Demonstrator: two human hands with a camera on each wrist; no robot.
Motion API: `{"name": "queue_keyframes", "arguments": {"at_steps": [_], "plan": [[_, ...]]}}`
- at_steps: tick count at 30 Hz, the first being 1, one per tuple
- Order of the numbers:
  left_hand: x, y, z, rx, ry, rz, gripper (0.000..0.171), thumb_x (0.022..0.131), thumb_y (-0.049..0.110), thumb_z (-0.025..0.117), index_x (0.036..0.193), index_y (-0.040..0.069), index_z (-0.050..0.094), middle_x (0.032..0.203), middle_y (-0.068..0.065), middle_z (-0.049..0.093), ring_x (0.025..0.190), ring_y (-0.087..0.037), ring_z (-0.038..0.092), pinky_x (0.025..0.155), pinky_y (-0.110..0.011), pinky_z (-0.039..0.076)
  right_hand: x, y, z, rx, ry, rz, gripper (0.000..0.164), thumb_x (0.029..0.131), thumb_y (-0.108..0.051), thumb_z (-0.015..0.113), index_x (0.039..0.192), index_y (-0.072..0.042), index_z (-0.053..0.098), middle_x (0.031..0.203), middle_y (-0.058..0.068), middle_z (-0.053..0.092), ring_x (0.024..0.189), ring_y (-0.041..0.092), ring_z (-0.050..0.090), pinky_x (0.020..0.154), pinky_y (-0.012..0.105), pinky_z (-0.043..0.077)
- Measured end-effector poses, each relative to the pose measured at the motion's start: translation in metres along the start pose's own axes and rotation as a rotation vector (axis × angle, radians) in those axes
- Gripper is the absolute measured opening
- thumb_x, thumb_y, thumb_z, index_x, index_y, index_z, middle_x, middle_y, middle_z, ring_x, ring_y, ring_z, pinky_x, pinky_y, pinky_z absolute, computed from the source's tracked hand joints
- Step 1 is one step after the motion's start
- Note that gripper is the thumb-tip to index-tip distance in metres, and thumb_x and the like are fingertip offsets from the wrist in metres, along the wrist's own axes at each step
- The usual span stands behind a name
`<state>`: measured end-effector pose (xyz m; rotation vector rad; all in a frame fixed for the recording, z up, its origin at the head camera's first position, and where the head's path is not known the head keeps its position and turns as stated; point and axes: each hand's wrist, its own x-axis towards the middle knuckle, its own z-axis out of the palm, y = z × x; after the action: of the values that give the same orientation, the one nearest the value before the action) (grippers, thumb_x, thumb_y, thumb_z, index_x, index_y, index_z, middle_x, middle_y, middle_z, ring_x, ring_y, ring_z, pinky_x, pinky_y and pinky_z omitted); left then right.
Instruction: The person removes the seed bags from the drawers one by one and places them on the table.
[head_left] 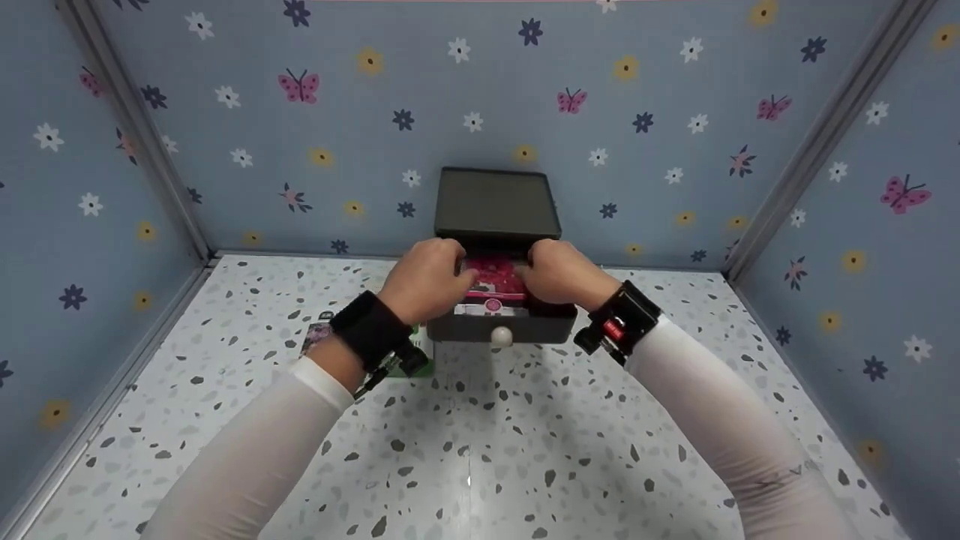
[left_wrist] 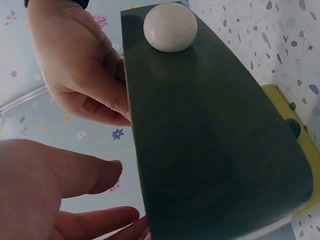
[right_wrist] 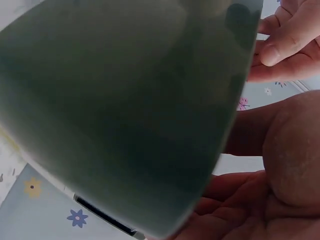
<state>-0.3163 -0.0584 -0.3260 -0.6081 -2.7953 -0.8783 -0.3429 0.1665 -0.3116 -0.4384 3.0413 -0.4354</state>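
Note:
A dark grey-green box (head_left: 465, 328) stands near the back wall, its lid (head_left: 495, 202) raised. On its front is a round white knob (left_wrist: 170, 27). Inside lies a bright pink pack (head_left: 495, 274), with a white strip bearing a pink round mark (head_left: 493, 305) before it. My left hand (head_left: 424, 279) reaches over the left side, thumb at the pack's left edge; from the wrist its thumb and fingers look extended and apart. Opposite, my right hand (head_left: 566, 274) dips in at the right, fingertips beside the pack and partly hidden; I cannot tell whether they pinch it.
Flat printed items with a green edge (head_left: 425, 367) lie on the speckled tabletop (head_left: 480, 450), partly under my left wrist. A yellow piece (left_wrist: 285, 107) shows beside the box in the left wrist view. Flower-patterned walls (head_left: 457, 82) enclose the back and both sides.

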Motion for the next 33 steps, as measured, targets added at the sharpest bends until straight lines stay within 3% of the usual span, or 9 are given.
{"name": "queue_keyframes", "arguments": {"at_steps": [3,6,8,11,14,19,25,33], "plan": [[0.003,0.002,0.002,0.033,-0.037,-0.008,0.029,0.111,0.020,0.066,0.120,-0.007,0.073,0.110,-0.023,0.072,0.087,-0.033,0.064,0.091,-0.050,0.056,0.003,0.000,0.000,-0.017,-0.013,0.002,0.037,0.112,-0.026,0.060,0.080,-0.006,0.061,0.109,0.024,0.075,0.099,0.038,0.071,0.094,0.055,0.058],[0.008,0.003,0.005,0.070,-0.045,-0.006,0.022,0.111,0.018,0.065,0.101,-0.001,0.070,0.093,-0.017,0.066,0.077,-0.030,0.058,0.080,-0.047,0.052,0.005,0.000,0.000,-0.033,-0.021,-0.002,0.031,0.109,-0.022,0.060,0.086,-0.001,0.065,0.117,0.028,0.075,0.104,0.040,0.072,0.098,0.055,0.058],[0.011,0.004,0.007,0.090,-0.052,-0.010,0.026,0.109,0.015,0.064,0.085,0.007,0.060,0.081,-0.011,0.056,0.071,-0.027,0.051,0.073,-0.045,0.046,0.006,0.000,0.000,-0.048,-0.030,-0.006,0.024,0.105,-0.016,0.059,0.086,-0.002,0.063,0.116,0.027,0.074,0.101,0.039,0.070,0.098,0.055,0.058],[0.016,0.006,0.009,0.110,-0.070,-0.016,0.036,0.105,0.008,0.062,0.073,0.013,0.047,0.073,-0.003,0.044,0.066,-0.024,0.046,0.069,-0.042,0.043,0.006,-0.001,-0.001,-0.067,-0.046,-0.008,0.015,0.097,-0.007,0.057,0.082,-0.006,0.057,0.109,0.023,0.072,0.093,0.034,0.064,0.094,0.052,0.058],[0.021,0.007,0.011,0.117,-0.101,-0.022,0.040,0.104,0.005,0.060,0.069,0.016,0.042,0.069,-0.001,0.037,0.062,-0.023,0.041,0.067,-0.041,0.041,0.006,-0.002,-0.001,-0.076,-0.055,-0.013,0.015,0.092,-0.003,0.055,0.079,-0.010,0.051,0.101,0.018,0.066,0.087,0.032,0.058,0.089,0.051,0.057],[0.025,0.008,0.012,0.124,-0.140,-0.030,0.044,0.105,0.007,0.062,0.068,0.015,0.040,0.064,0.001,0.030,0.057,-0.020,0.036,0.064,-0.039,0.037,0.008,-0.002,-0.001,-0.081,-0.068,-0.019,0.020,0.092,-0.004,0.056,0.076,-0.013,0.048,0.098,0.017,0.066,0.086,0.032,0.060,0.088,0.051,0.058],[0.031,0.011,0.014,0.156,-0.178,-0.058,0.040,0.103,0.009,0.062,0.068,0.016,0.044,0.066,0.000,0.038,0.060,-0.023,0.044,0.064,-0.038,0.042,0.009,-0.003,0.000,-0.116,-0.085,-0.015,0.020,0.093,-0.007,0.061,0.076,-0.013,0.051,0.103,0.020,0.073,0.091,0.035,0.067,0.092,0.052,0.060],[0.032,0.011,0.018,0.188,-0.191,-0.060,0.035,0.104,0.010,0.064,0.072,0.014,0.050,0.076,-0.005,0.054,0.067,-0.025,0.053,0.068,-0.040,0.048,0.008,-0.004,0.005,-0.130,-0.099,-0.036,0.023,0.093,-0.005,0.062,0.075,-0.015,0.051,0.097,0.017,0.072,0.087,0.033,0.067,0.086,0.049,0.060]]}}
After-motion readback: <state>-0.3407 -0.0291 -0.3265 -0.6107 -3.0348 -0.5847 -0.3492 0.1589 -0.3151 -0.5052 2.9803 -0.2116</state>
